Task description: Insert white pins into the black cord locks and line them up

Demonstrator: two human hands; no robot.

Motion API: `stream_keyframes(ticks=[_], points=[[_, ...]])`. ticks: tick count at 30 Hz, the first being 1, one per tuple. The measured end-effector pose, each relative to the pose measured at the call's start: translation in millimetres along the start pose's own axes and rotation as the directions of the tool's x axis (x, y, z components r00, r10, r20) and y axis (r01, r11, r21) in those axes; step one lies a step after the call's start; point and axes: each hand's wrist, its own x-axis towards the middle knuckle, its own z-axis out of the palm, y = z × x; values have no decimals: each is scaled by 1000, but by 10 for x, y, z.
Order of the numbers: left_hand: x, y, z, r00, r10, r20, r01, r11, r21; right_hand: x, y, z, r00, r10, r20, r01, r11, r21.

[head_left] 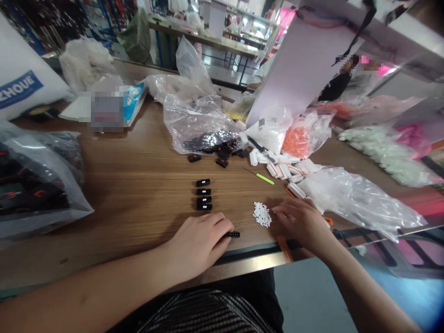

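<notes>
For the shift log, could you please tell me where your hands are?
Left hand on black plastic part; Right hand beside small white pieces; plastic bag beyond.

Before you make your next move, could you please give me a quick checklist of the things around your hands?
1. Left hand on the black plastic piece: ok, fingertips touching it.
2. Right hand holding something: cannot tell.
3. Pile of small white pieces: ok, gathered beside the right hand.
4. Row of black pieces: ok, lined up, apart from both hands.
5. Black pieces by the clear plastic bag: not ok, several lie loose on the table.
</notes>
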Motion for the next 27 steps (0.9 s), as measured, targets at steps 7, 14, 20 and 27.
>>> stream_keyframes(ticks=[7,14,20,27], points=[[-10,15,3,1000,-9,-13,9,1000,8,-2,127,-7,997,69,-22,-68,996,65],[0,2,14,1000,-8,-9,8,1000,-3,87,169,43,986,165,13,-165,981,104],[-3,-4,6,1000,-7,-11,7,1000,-14,76,129,30,999,32,-16,-31,997,70],[-8,-10,11,1000,-2,-7,2,1000,-9,24,145,14,996,91,-19,-87,984,156]])
